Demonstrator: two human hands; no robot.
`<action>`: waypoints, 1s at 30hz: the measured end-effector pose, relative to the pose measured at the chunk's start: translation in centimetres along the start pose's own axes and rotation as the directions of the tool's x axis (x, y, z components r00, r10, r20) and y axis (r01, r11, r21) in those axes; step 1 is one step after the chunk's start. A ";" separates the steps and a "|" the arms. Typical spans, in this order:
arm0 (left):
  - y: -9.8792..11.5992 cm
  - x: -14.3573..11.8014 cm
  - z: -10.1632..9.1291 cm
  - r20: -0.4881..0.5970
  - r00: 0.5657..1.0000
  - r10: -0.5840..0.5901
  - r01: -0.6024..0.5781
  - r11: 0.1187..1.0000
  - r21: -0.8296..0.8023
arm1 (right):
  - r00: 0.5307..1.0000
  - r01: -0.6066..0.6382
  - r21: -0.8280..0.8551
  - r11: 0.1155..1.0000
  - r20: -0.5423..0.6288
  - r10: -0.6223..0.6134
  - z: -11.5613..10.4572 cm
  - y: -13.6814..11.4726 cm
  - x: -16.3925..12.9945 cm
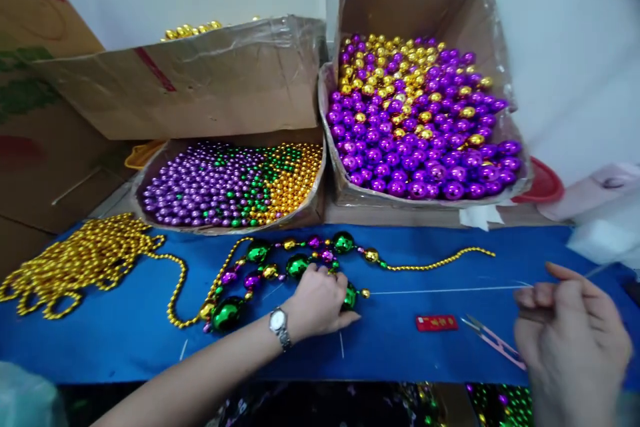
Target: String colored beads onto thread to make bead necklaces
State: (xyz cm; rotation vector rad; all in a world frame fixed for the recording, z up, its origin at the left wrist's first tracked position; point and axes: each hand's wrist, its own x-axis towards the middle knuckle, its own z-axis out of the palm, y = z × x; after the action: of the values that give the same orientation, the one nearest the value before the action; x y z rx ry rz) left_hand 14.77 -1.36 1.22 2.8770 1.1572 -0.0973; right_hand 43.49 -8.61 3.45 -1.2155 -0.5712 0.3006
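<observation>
The bead strand is lying mid-worktop; the left hand is apparently gripping a green bead; the right hand, nearer the right edge, is seemingly pinching the white string; tensioning seems in hand, the next move calling for steady grip; snips are lying nearby.

green bead: partly hidden by left hand | red packet: print too small | carton: cut off left
</observation>
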 end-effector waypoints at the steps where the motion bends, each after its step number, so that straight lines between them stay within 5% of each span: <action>1: -0.3 0.3 -0.6 -0.002 1.000 0.000 0.000 1.000 -0.013 | 1.000 0.010 0.031 0.999 -0.004 -0.010 0.5 -0.2 -0.3; 5: -2.2 3.1 -4.9 -0.230 0.973 -0.001 -0.027 0.992 -0.120 | 0.999 -0.027 0.054 0.998 0.036 0.025 1.1 -0.2 -0.9; 9: -4.7 8.4 -10.9 -0.526 0.849 -0.048 -0.030 0.990 -0.139 | 0.994 -0.026 -0.012 1.000 0.103 0.027 1.2 0.2 -1.4; 13: -6.8 15.0 -14.2 -0.448 0.894 -0.027 0.042 0.999 0.023 | 0.982 -0.023 -0.130 0.991 0.183 0.047 1.9 0.7 -2.5; 17: -8.0 19.5 -13.8 -0.348 0.938 -0.005 0.019 0.999 0.039 | 0.956 -0.014 -0.217 0.976 0.282 0.076 2.6 0.7 -3.8; 20: -8.0 20.0 -13.5 -0.350 0.937 -0.004 0.000 1.000 -0.013 | 0.900 0.002 -0.306 0.952 0.416 0.132 3.1 0.2 -4.5; 24: -7.0 16.9 -14.2 -0.415 0.908 -0.050 -0.034 0.981 -0.192 | 0.814 0.046 -0.369 0.928 0.553 0.179 3.9 -0.5 -5.5; 26: -6.4 14.3 -14.1 -0.403 0.905 -0.135 -0.132 0.811 -0.569 | 0.780 0.114 -0.397 0.911 0.603 0.166 4.3 -0.7 -6.0; 28: -5.6 11.4 -13.3 -0.283 0.936 -0.207 -0.208 0.324 -0.923 | 0.745 0.215 -0.411 0.886 0.656 0.124 4.6 -0.6 -6.6; 30: -5.0 9.0 -11.8 -0.123 0.968 -0.220 -0.150 -0.112 -0.982 | 0.706 0.314 -0.395 0.863 0.705 0.066 4.9 -0.6 -7.1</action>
State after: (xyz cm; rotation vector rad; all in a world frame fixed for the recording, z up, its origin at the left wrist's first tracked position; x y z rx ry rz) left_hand 18.33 9.12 12.28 1.3286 0.6677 0.8428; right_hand 34.84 -8.54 3.32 -1.5348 -1.4789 0.5289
